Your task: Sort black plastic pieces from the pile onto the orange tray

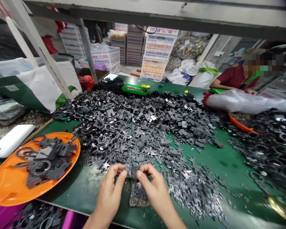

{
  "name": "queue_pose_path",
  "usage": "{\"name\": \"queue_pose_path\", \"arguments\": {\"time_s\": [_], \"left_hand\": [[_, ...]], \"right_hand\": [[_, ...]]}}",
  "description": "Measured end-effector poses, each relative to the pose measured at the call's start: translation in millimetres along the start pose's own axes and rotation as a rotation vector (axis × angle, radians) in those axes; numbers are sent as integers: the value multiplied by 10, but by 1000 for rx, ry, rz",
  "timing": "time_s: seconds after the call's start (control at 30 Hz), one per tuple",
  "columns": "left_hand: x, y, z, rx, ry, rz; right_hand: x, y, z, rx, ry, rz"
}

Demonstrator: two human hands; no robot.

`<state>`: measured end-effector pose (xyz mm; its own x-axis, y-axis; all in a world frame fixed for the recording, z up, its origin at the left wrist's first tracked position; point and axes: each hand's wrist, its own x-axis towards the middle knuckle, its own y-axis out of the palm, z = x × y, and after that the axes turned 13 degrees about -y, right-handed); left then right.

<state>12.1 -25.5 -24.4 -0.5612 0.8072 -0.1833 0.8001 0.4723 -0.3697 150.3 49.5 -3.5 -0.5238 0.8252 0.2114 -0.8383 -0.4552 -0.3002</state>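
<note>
Mid-frame: dark grey plastic parts (pixel 140 143), green tabletop (pixel 202 158). Lower left: orange tray (pixel 7 184), magenta bin (pixel 68 219). Upper right: maroon shirt (pixel 231 76).

Block (pixel 138 202) on table (pixel 202 163), beneath fingers (pixel 143 179). Heap (pixel 143 140) ahead of fingers; tray (pixel 134 92) at its far side. Left of fingers: plate (pixel 7 187) bearing parts (pixel 49 160); bin (pixel 69 219) lower.

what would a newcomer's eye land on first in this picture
Probably the big heap of dark parts spread over the middle of the green table. Next, the bright orange plate at left, piled with dark pieces. Then, front centre, the left hand and right hand close together by a mottled block.
</note>
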Motion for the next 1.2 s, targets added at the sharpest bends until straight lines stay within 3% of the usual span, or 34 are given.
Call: {"name": "queue_pose_path", "arguments": {"time_s": [0.27, 0.47, 0.57, 0.83, 1.03, 1.2], "left_hand": [[74, 21, -42, -206, -74, -30], [132, 68, -77, -285, -89, 18], [136, 85, -80, -299, -96, 35], [100, 170, -174, -473, -171, -24], [79, 250, -181, -574, -214, -46], [83, 263, -212, -635, -247, -21]], "right_hand": [[-84, -88, -34, -98, 26, 110], [-6, -133, -32, -47, -1, -25], [8, -150, -3, -40, 1, -17], [-136, -1, -36, 12, 79, -103], [-208, 57, -60, -167, -19, -151], [-241, 29, -47, -256, -77, -89]]}}
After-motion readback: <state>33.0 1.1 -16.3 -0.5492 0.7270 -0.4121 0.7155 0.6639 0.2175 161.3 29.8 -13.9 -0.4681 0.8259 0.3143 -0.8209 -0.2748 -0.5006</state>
